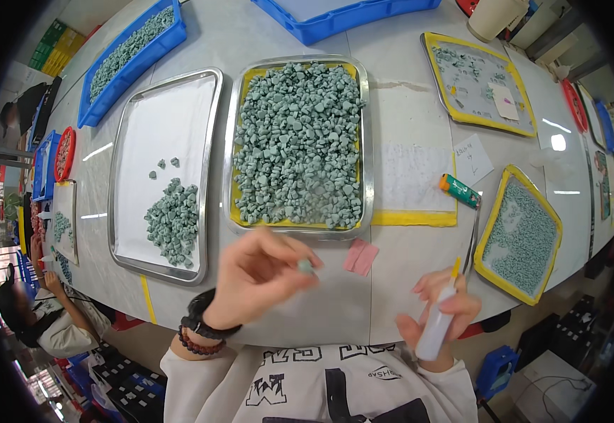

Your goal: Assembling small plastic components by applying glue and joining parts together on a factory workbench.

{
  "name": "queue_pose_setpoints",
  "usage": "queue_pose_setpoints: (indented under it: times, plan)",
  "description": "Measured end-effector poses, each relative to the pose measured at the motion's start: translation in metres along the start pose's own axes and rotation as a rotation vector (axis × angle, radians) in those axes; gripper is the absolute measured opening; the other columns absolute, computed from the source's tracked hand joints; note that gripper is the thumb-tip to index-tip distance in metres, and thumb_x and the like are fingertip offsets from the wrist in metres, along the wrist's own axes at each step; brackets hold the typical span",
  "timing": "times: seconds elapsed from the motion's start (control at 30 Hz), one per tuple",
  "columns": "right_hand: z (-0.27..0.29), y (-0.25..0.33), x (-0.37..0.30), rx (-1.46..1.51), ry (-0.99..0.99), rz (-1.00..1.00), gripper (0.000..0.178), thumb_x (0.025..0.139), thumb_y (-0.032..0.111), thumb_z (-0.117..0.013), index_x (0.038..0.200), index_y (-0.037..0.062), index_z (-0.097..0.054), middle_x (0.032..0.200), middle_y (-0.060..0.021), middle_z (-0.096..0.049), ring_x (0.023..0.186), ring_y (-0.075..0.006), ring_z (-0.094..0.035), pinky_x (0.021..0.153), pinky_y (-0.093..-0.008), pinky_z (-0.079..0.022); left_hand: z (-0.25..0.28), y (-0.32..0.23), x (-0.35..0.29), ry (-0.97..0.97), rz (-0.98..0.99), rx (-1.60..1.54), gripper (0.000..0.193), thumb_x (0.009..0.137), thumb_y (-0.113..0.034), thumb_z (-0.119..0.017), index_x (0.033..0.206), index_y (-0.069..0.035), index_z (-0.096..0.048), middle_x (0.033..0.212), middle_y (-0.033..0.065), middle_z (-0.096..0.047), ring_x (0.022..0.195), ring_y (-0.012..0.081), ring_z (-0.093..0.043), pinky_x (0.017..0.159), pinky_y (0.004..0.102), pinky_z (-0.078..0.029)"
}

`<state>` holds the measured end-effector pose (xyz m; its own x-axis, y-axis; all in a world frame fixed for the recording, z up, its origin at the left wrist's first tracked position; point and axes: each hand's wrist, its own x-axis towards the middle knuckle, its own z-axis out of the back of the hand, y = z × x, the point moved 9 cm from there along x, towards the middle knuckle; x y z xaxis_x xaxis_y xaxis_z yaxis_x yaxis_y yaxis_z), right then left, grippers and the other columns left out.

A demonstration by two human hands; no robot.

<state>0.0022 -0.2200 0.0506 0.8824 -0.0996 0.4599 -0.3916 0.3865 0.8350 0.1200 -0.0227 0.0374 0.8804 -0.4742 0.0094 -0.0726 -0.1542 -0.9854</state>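
Between the thumb and fingertips of my left hand (261, 275) is a small green stone (306, 266), just in front of the middle tray. My right hand (437, 307) is wrapped round a white squeeze bottle (436, 323) with a yellow nozzle pointing up. A metal tray (369, 134) with a yellow-edged liner is heaped with green stones (296, 141). To its left, a metal tray lined with white (159, 127) has a smaller pile of green stones (173, 222) and a few strays. A pink cloth scrap (360, 256) lies between my hands.
Right of the middle tray lie a written sheet (412, 176), a green and orange box (460, 190) and tweezers (472, 240). Yellow-rimmed trays (487, 257) stand farther right. Blue bins (88, 113) line the back. A co-worker (56, 310) sits at the left.
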Motion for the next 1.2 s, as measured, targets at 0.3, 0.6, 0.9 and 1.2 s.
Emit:
queue_pose_setpoints:
  times: [0.3, 0.6, 0.9, 1.2]
  plan:
    - [-0.052, 0.01, 0.012, 0.086, 0.15, 0.1, 0.046, 0.075, 0.008, -0.072, 0.11, 0.0077, -0.044, 0.095, -0.0156, -0.062, 0.084, -0.0297, -0.061, 0.068, -0.0386, -0.051, -0.047, 0.073, -0.027, 0.16, 0.388, -0.202, 0.023, 0.082, 0.013, -0.058, 0.102, 0.002, -0.055, 0.103, 0.0116, -0.062, 0.094, 0.0146, -0.061, 0.08, 0.0273, -0.051]
    - [-0.061, 0.009, 0.003, -0.101, 0.153, 0.202, 0.036, 0.069, 0.01, -0.074, 0.099, 0.0057, -0.056, 0.092, -0.0112, -0.064, 0.084, -0.0286, -0.063, 0.068, -0.0346, -0.052, -0.048, 0.084, -0.035, 0.185, 0.572, -0.42, 0.027, 0.084, 0.011, -0.054, 0.111, 0.003, -0.056, 0.108, 0.0088, -0.059, 0.096, 0.0129, -0.058, 0.083, 0.0259, -0.049]
    - [-0.04, 0.003, 0.015, 0.26, 0.064, 0.029, 0.04, 0.091, 0.045, -0.052, 0.1, 0.0058, -0.053, 0.085, -0.0138, -0.067, 0.086, -0.0348, -0.065, 0.068, -0.0398, -0.052, -0.041, 0.076, -0.027, 0.125, 0.471, -0.311, 0.023, 0.085, 0.011, -0.055, 0.107, 0.004, -0.059, 0.11, 0.0098, -0.058, 0.097, 0.0135, -0.058, 0.084, 0.0268, -0.049]
    - [-0.044, -0.002, 0.014, 0.181, 0.153, -0.003, 0.053, 0.095, 0.051, -0.035, 0.097, 0.0019, -0.056, 0.076, -0.0131, -0.068, 0.086, -0.0356, -0.066, 0.067, -0.0389, -0.052, -0.042, 0.083, -0.034, 0.144, 0.478, -0.293, 0.025, 0.084, 0.01, -0.057, 0.109, 0.005, -0.057, 0.109, 0.0122, -0.058, 0.097, 0.0159, -0.06, 0.084, 0.0277, -0.051]
